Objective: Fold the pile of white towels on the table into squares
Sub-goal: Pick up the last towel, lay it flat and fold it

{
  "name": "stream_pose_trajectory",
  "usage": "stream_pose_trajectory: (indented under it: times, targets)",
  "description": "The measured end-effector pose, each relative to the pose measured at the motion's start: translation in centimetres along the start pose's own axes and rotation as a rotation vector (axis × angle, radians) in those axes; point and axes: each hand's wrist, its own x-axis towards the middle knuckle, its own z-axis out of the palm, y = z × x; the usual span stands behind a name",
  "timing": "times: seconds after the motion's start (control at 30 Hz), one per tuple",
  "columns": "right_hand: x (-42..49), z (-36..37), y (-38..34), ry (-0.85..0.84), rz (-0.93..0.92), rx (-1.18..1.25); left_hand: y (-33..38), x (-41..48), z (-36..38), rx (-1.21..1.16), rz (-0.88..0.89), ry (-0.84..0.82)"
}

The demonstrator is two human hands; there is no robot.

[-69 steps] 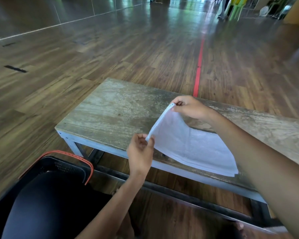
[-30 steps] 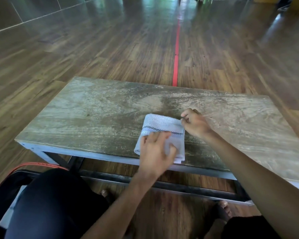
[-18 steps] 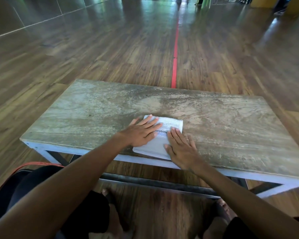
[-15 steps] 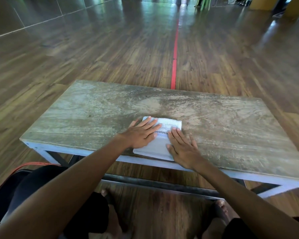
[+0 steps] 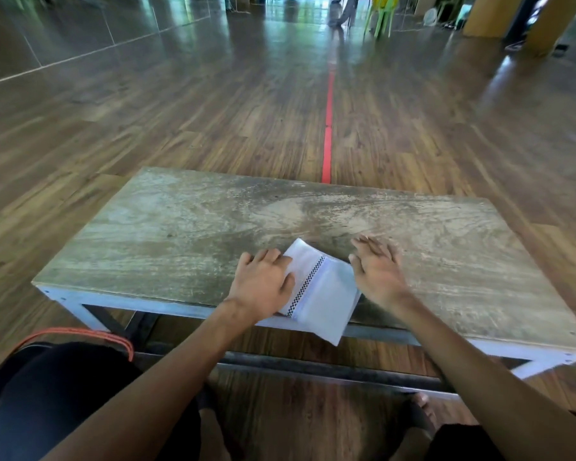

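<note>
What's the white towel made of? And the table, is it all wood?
The towel looks like soft woven cloth, probably cotton: it folds flat and has a stitched checkered band. The table top looks like worn, unpolished wood, with grain swirls and pale scuffs. Its frame seems painted metal, though that's less sure.

Left hand [image 5: 263, 285], just below centre, grips the towel [image 5: 328, 302] with curled fingers; right hand [image 5: 377, 272] beside it spreads straight fingers (blurred).
</note>
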Motion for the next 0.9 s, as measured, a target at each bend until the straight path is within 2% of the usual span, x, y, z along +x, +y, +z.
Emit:
stream_pose_trajectory:
  times: [0.1,0.23,0.4,0.47,0.53,0.6,0.7,0.77,0.9]
  targets:
    - [-3.1,0.7,-2.8,-0.068,-0.044,-0.05,-0.5,1.7,0.9,-0.134,0.045,-0.02]
    - [-5.4,3.5,-3.6,-0.175,-0.037,-0.084,0.0,2.4,3.3,-0.216,0.117,-0.207]
    - [-3.1,3.2,-0.3,-0.221,-0.198,-0.15,1.6,0.8,3.0,-0.234,0.028,-0.276]
    - [-2.0,2.3,0.9,-0.29,-0.269,-0.142,2.3,0.3,2.0,-0.184,-0.011,-0.332]
    - [-1.2,1.5,2.0,-0.288,-0.289,-0.065,2.1,0.2,1.3,-0.105,-0.062,-0.345]
    - [-0.4,1.2,3.1,-0.159,-0.183,0.078,1.3,0.7,0.8,-0.085,-0.108,-0.269]
    - [1.1,1.1,3.7,0.021,0.062,0.414,-0.4,2.5,1.1,-0.239,-0.153,-0.114]
    - [1.9,1.2,3.5,0.015,0.124,0.559,-1.5,4.0,2.1,-0.413,-0.168,-0.053]
    - [3.1,1.7,3.2,-0.018,0.159,0.608,-2.0,6.2,3.6,-0.73,-0.157,-0.034]
